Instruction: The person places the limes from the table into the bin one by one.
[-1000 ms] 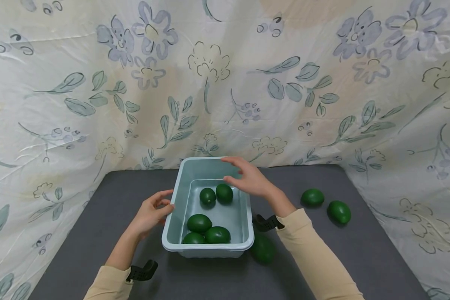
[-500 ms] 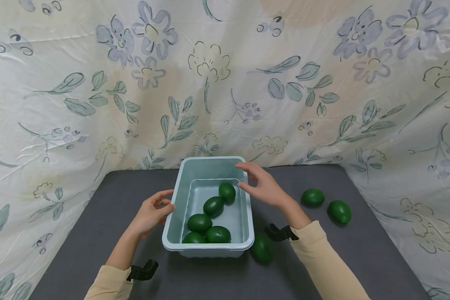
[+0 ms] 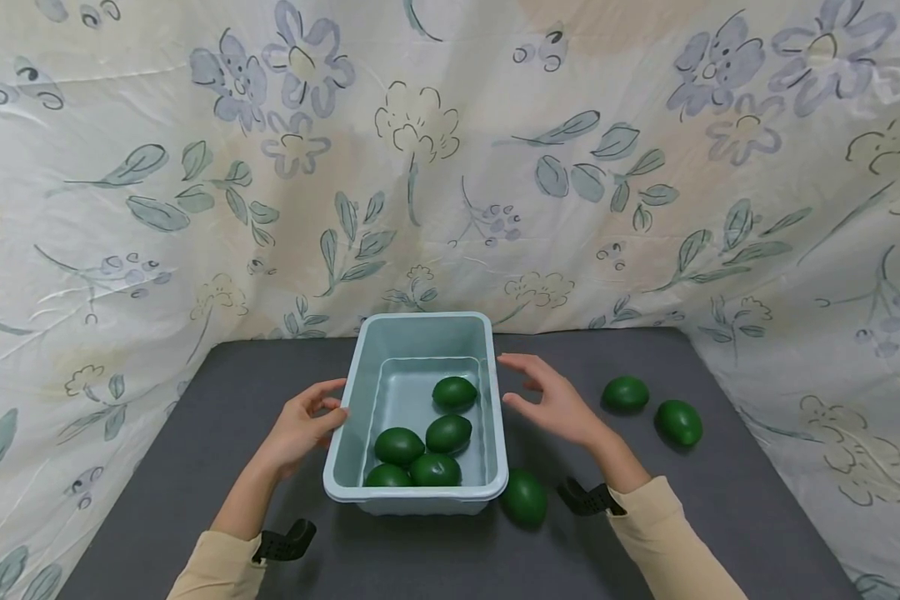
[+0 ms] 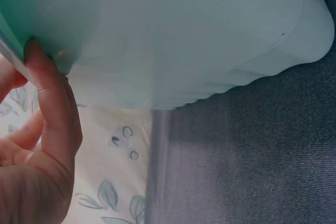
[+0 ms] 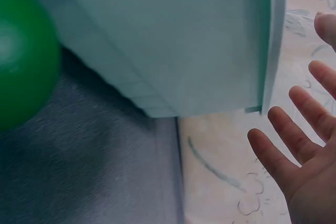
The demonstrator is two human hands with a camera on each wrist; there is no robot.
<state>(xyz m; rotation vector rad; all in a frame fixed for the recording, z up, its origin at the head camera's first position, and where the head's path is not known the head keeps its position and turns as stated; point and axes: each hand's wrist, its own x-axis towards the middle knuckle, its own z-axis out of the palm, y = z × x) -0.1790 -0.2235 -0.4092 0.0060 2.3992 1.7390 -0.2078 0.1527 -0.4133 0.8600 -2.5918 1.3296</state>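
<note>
Bin (image 3: 352, 417), pale blue-green plastic, rectangular, sitting upright on dark grey tabletop (image 3: 720, 500), long axis running away from wearer. Holding five green avocados: one (image 3: 454, 392) lying alone toward far end of bin floor, four clustered at near end (image 3: 398, 446) (image 3: 448, 433) (image 3: 387, 477) (image 3: 435, 470), touching one another.

Left hand (image 3: 300, 427) resting against left rim of bin, fingers curled at the rim's edge; thumb (image 4: 50, 103) pressing on bin's outer wall in left wrist view, so gripping the rim. Right hand (image 3: 551, 398) hovering just beside right rim of bin, not touching it, palm facing the wall, fingers (image 5: 294, 124) spread and relaxed, grasping nothing.

One loose avocado (image 3: 524, 497) lying on tabletop just beside bin's near right corner, showing as blurred green shape (image 5: 23, 56) in right wrist view. Two more avocados (image 3: 625, 393) (image 3: 678, 422) lying well to the right of bin, near each other but apart.

Both forearms wearing cream sleeves (image 3: 667, 542), black wrist mounts (image 3: 285, 542) strapped at cuffs. Floral cloth backdrop (image 3: 450, 167) hanging behind bin and draping down on both sides of tabletop.
</note>
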